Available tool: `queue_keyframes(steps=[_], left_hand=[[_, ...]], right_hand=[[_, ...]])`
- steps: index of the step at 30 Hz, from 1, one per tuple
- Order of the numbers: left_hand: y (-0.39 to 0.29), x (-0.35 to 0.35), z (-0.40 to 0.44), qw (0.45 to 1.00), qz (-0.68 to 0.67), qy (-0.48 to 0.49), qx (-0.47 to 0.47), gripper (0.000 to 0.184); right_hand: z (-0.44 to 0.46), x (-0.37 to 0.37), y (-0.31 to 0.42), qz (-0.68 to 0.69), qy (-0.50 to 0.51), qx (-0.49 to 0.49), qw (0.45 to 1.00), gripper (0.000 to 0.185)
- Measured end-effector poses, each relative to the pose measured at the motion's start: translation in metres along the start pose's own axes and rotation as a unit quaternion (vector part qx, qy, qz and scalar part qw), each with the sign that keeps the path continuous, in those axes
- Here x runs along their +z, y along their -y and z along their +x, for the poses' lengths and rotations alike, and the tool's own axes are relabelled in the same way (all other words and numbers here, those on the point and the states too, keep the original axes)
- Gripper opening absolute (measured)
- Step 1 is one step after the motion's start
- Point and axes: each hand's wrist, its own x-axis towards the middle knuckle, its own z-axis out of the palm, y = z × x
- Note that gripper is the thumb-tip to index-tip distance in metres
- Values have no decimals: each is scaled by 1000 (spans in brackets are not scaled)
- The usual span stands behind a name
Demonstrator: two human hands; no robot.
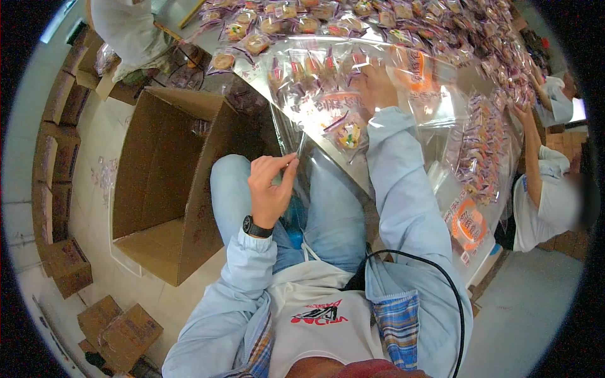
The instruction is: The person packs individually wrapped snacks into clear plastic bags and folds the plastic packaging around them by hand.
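Observation:
My left hand [271, 186], with a black watch at the wrist, pinches the edge of a clear plastic bag [359, 49] between thumb and fingertips above my knees. My right hand [377, 87] reaches over the metal table and lies in or under the clear film; glare and plastic hide its fingers. Several individually wrapped snacks [312, 66] stand in a row inside the bag, left of my right hand. Closer to me, another wrapped snack [348, 133] shows a yellow and green print.
Loose wrapped snacks [428, 19] are heaped across the table's far side. A filled clear bag [482, 151] lies at right. On the floor to my left stands an open cardboard box [170, 183]. Other people [548, 201] work at the right and upper left.

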Motion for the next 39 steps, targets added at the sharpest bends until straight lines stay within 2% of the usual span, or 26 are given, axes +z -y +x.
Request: queue_keyframes(steps=[1,3,6,7,10,14,17,20,22,24,26,32,35,38,39], left_hand=[[-1,1,-1,1000,-1,0,-2,12],[-1,2,-2,1000,-2,-2,-4,12],[-2,2,-1,1000,-4,2,-10,12],[-2,2,-1,1000,-5,3,-8,12],[-1,0,0,1000,-3,4,-5,12],[0,0,0,1000,-3,5,-10,12],[0,1,0,1000,-9,11,-9,12],[0,2,0,1000,-9,18,-5,12],[0,0,2,1000,-8,19,-4,12],[-1,-2,2,1000,-9,16,-7,12],[0,-2,0,1000,-8,14,-8,12],[2,-2,0,1000,-10,10,-8,11],[4,-1,-1,1000,-10,10,-6,11],[2,-1,0,1000,-13,14,-13,10],[1,0,0,1000,-15,15,-18,10]], right_hand=[[3,-5,-2,-6,11,-46,999,50],[1,-9,4,3,26,-53,998,63],[-5,-5,24,24,23,24,999,70],[-8,7,11,13,18,28,999,73],[-10,16,4,-57,-26,-24,998,73],[-7,20,-1,-11,-37,-36,999,72],[-6,29,-16,-6,-2,-44,999,74],[-10,13,2,-50,-20,-66,996,73],[-11,17,-2,81,-49,-51,994,69],[-10,20,-6,106,-76,-37,991,64],[-7,22,-10,24,-103,-21,994,60],[-4,25,-15,100,-147,78,981,29],[0,18,-6,143,-140,129,971,27],[0,9,11,323,-87,225,915,38],[-1,13,11,321,-97,176,926,41]])
